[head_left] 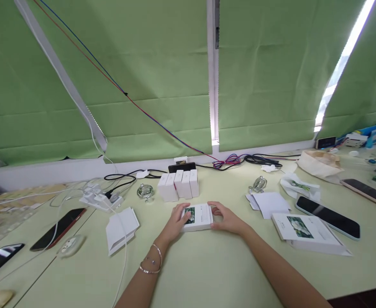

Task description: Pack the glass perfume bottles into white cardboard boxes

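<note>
A small white box [202, 217] with a green-and-white flower picture lies on the table in front of me, gripped between both hands. My left hand [175, 222] holds its left end, with the thumb over the picture. At the right end, my right hand [227, 220] has its fingers and thumb closed around the edges. Just behind stand several small white boxes [178, 186] upright in a row. To their left is a clear glass object [145, 191]; a similar glass piece [257, 185] lies farther right.
Flat folded white cartons [122, 229] lie at left, near a power strip [100, 199] and white cables. On the right are white papers [269, 204], printed flower boxes [305, 229], a phone [329, 218] and a cloth bag [319, 164]. Black cables [261, 160] run along the back.
</note>
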Action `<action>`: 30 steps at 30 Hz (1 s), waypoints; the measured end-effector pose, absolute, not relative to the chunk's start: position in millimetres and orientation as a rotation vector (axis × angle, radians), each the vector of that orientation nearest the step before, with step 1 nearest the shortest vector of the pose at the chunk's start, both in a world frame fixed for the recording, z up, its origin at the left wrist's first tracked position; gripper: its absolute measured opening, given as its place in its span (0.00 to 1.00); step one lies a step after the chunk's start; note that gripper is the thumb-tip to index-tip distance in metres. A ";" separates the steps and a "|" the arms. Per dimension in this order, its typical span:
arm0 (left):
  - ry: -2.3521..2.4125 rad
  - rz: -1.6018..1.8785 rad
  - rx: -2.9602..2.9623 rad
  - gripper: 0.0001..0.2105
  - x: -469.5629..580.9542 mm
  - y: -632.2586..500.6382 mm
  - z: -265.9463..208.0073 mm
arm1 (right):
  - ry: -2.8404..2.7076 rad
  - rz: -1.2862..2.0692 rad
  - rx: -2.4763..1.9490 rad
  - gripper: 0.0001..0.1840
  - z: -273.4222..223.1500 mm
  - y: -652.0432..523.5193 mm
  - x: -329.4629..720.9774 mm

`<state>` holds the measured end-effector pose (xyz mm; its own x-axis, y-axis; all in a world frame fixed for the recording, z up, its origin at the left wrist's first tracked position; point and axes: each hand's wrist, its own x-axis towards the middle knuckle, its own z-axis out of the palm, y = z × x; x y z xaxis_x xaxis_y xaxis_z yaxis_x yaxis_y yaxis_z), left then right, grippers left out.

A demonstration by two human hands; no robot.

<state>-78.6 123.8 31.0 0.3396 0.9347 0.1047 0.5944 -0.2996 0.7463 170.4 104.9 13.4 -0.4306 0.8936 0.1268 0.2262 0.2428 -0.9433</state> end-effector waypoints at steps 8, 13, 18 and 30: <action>1.357 0.699 2.032 0.20 -77.6 121.8 32.1 | -1.852 1.181 -1.026 0.32 13.9 99.8 168.9; 1.364 0.708 2.045 0.20 -79.3 121.1 33.2 | -1.901 1.136 -1.041 0.21 19.5 96.9 168.3; 1.377 0.706 2.021 0.20 -80.4 120.8 33.5 | -1.923 1.032 -1.076 0.13 23.3 95.9 166.8; 1.377 0.721 2.015 0.20 -79.7 118.3 30.8 | -2.085 0.994 -0.984 0.12 27.4 92.2 169.0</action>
